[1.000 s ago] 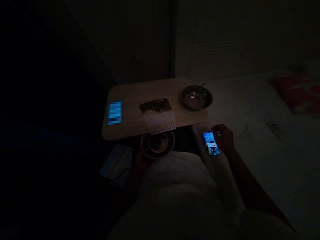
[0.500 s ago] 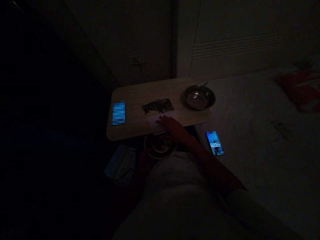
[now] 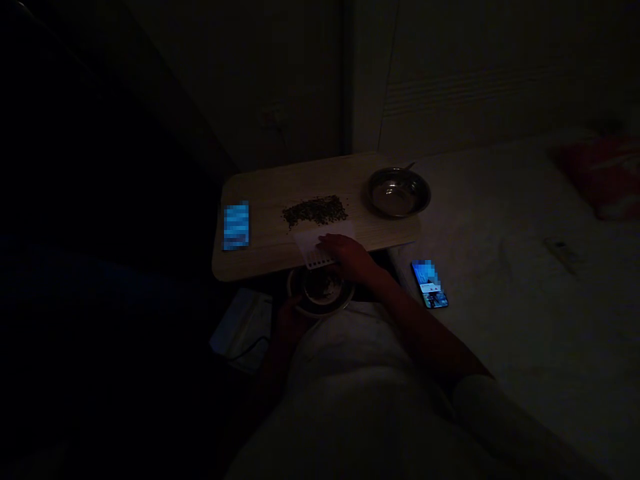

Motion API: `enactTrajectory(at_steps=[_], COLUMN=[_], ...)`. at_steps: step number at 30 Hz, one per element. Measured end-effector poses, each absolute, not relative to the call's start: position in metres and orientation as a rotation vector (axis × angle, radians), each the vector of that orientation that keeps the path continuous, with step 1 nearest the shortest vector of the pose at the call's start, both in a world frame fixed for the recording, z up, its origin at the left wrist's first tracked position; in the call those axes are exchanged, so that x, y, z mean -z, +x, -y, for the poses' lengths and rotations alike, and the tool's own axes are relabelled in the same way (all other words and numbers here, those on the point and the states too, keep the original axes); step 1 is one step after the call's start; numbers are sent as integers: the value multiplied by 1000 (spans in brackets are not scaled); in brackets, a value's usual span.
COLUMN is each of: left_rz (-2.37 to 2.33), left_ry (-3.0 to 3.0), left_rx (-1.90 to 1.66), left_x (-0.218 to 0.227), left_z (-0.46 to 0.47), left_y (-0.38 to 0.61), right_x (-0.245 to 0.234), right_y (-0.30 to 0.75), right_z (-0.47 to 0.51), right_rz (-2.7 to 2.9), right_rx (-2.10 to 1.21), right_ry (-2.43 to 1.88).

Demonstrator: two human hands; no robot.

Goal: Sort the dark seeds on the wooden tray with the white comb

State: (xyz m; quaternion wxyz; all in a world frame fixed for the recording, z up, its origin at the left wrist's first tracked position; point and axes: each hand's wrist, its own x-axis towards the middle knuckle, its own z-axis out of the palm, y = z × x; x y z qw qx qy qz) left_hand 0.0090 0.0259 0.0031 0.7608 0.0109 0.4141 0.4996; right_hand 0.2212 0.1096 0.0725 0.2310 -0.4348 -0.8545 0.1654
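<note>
My right hand (image 3: 347, 257) is closed on a flat white plastic scraper (image 3: 306, 241) with a row of slots along its near edge. The scraper lies at the table's front edge, just in front of a pile of small dark bits, perhaps seeds (image 3: 317, 211). Below that edge my left hand (image 3: 293, 320) grips the left rim of a round bowl (image 3: 345, 303). Something pale lies inside the bowl, too dim to name. The left fingers are mostly lost in shadow.
On the wooden table (image 3: 270, 253) a lit phone (image 3: 236, 227) lies at the left and a metal bowl (image 3: 399, 193) with a utensil handle stands at the right. Another lit phone (image 3: 430, 285) rests on the bed (image 3: 500, 300). A pale box (image 3: 243, 327) with a cable is at lower left.
The scraper and right hand have shifted only slightly, and more of the scraper shows. The left hand stays at the bowl, and the pile looks the same.
</note>
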Motion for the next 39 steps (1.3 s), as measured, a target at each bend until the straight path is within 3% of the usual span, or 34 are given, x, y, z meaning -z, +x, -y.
enactTrajectory(at_steps=[33, 39], left_rz=[-919, -890], left_ry=[-9, -14], left_rx=[-1082, -1024], left_x=[1, 3], left_z=[-26, -24], left_y=[7, 7], right_x=[-74, -92], right_y=[229, 244], right_z=[-119, -129], right_rz=[2255, 2094], right_rx=[-446, -241], right_ry=[-1219, -1145])
